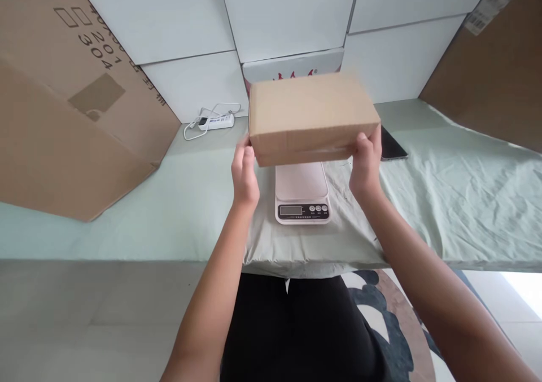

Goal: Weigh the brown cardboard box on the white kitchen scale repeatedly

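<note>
Both hands hold a brown cardboard box (313,108) in the air by its two ends. My left hand (245,173) grips its left end, thumb on the near side and the other fingers mostly hidden. At the right end my right hand (366,161) is closed on the near corner, thumb pressed to the front face. Below the box lies a white kitchen scale (302,192) with a small display and several round buttons along its front. The back of its platform is hidden by the box. I cannot read anything on the display.
A large carton (55,133) stands at the left, another carton (491,71) at the right. A power strip (217,122) with a white cable lies near the tiled wall. A dark flat device (393,146) sits right of the box. A pale green cloth (199,201) covers the table.
</note>
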A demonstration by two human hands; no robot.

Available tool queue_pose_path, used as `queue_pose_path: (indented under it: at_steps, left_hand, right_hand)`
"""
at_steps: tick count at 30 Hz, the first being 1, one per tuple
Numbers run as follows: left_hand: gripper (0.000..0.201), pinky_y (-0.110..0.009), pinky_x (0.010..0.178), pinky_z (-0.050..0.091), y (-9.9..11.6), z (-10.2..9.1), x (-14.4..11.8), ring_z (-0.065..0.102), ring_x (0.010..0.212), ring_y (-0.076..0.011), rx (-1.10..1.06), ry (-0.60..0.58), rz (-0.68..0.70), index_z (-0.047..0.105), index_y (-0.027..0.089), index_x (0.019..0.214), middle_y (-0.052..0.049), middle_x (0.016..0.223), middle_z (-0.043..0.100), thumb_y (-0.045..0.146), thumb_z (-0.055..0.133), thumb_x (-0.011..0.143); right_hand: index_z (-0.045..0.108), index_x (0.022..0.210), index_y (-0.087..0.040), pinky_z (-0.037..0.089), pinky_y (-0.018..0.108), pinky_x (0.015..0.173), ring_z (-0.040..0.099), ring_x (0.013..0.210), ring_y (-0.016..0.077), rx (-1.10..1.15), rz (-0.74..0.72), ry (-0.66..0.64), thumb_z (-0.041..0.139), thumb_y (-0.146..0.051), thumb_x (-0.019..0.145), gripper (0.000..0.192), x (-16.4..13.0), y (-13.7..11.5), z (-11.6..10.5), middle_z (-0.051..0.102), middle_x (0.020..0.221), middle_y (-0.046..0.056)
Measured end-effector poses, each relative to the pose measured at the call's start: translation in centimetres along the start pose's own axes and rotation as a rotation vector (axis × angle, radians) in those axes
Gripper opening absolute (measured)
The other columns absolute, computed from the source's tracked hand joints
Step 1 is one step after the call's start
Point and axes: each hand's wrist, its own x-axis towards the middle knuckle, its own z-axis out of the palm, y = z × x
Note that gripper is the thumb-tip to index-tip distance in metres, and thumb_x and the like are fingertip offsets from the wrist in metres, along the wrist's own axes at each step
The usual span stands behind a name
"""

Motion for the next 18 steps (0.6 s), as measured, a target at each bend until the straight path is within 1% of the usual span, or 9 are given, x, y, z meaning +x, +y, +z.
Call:
queue_pose_path:
  at_steps: [2,3,5,7,9,10,13,16,18]
  left_hand:
    - [0.086,-0.051,0.141,0.047,-1.0,0.7,2.7,0.051,0.175,-0.0379,-0.057,-0.041,-0.019,0.074,0.032,0.153,-0.009,0.167,0.073,0.097,0.057,0.098]
    - [0.088,-0.051,0.145,0.043,-2.0,1.0,4.0,0.046,0.178,-0.0369,-0.079,-0.051,-0.03,0.072,0.033,0.157,-0.008,0.17,0.071,0.097,0.059,0.097]
    - [0.092,-0.05,0.148,0.038,-4.7,1.8,5.7,0.044,0.18,-0.0351,-0.119,-0.052,-0.063,0.07,0.033,0.16,-0.007,0.175,0.067,0.099,0.059,0.096]
    - [0.097,-0.051,0.149,0.037,-7.6,2.4,6.3,0.044,0.18,-0.0353,-0.139,-0.02,-0.136,0.07,0.031,0.16,-0.008,0.179,0.064,0.1,0.059,0.094]
    - [0.099,-0.053,0.15,0.037,-10.0,2.8,6.0,0.045,0.18,-0.0362,-0.134,0.002,-0.213,0.071,0.03,0.159,-0.01,0.181,0.062,0.101,0.061,0.091]
    - [0.099,-0.053,0.149,0.037,-10.9,2.9,5.6,0.046,0.179,-0.0364,-0.131,0.002,-0.237,0.072,0.03,0.157,-0.01,0.18,0.062,0.101,0.062,0.09]
    - [0.097,-0.052,0.149,0.038,-12.3,3.1,4.8,0.05,0.177,-0.0365,-0.146,-0.023,-0.272,0.074,0.029,0.153,-0.01,0.177,0.066,0.101,0.065,0.089]
    - [0.096,-0.051,0.148,0.039,-12.5,3.2,4.6,0.051,0.176,-0.0358,-0.153,-0.015,-0.31,0.075,0.029,0.152,-0.01,0.175,0.068,0.1,0.064,0.09]
    - [0.091,-0.05,0.148,0.039,-12.5,3.3,4.7,0.051,0.176,-0.0342,-0.144,-0.01,-0.323,0.074,0.029,0.153,-0.01,0.176,0.067,0.097,0.063,0.093]
  right_hand:
    - [0.048,0.176,-0.047,0.043,0.074,0.145,0.052,0.173,0.0435,0.03,0.017,0.006,0.047,-0.089,0.105,0.082,2.3,1.4,1.7,0.063,0.174,0.003]
    - [0.044,0.178,-0.048,0.04,0.072,0.148,0.047,0.177,0.0421,0.042,0.03,0.005,0.047,-0.09,0.104,0.085,3.1,2.2,2.5,0.06,0.178,0.002]
    - [0.038,0.181,-0.046,0.033,0.068,0.152,0.038,0.182,0.0392,0.041,0.061,-0.007,0.05,-0.092,0.1,0.094,3.7,4.0,3.8,0.052,0.185,0.0]
    - [0.037,0.181,-0.042,0.029,0.065,0.154,0.036,0.183,0.0373,0.028,0.107,-0.029,0.054,-0.095,0.095,0.102,3.2,5.6,4.3,0.048,0.189,0.002]
    - [0.043,0.178,-0.036,0.025,0.062,0.156,0.037,0.182,0.0369,0.014,0.168,-0.042,0.057,-0.096,0.09,0.107,2.3,6.8,4.1,0.05,0.188,0.006]
    - [0.047,0.175,-0.034,0.023,0.061,0.156,0.038,0.182,0.0369,0.009,0.199,-0.043,0.058,-0.096,0.088,0.107,1.9,7.3,3.8,0.052,0.187,0.007]
    - [0.056,0.167,-0.032,0.019,0.061,0.157,0.037,0.181,0.0367,-0.003,0.269,-0.048,0.059,-0.091,0.088,0.098,1.5,8.0,3.0,0.057,0.184,0.008]
    - [0.059,0.163,-0.032,0.021,0.063,0.156,0.037,0.181,0.0369,-0.008,0.295,-0.059,0.06,-0.083,0.09,0.089,1.9,8.2,2.7,0.057,0.183,0.009]
    - [0.06,0.161,-0.032,0.023,0.064,0.155,0.038,0.18,0.037,-0.007,0.312,-0.054,0.06,-0.08,0.091,0.085,2.0,8.2,2.8,0.058,0.182,0.008]
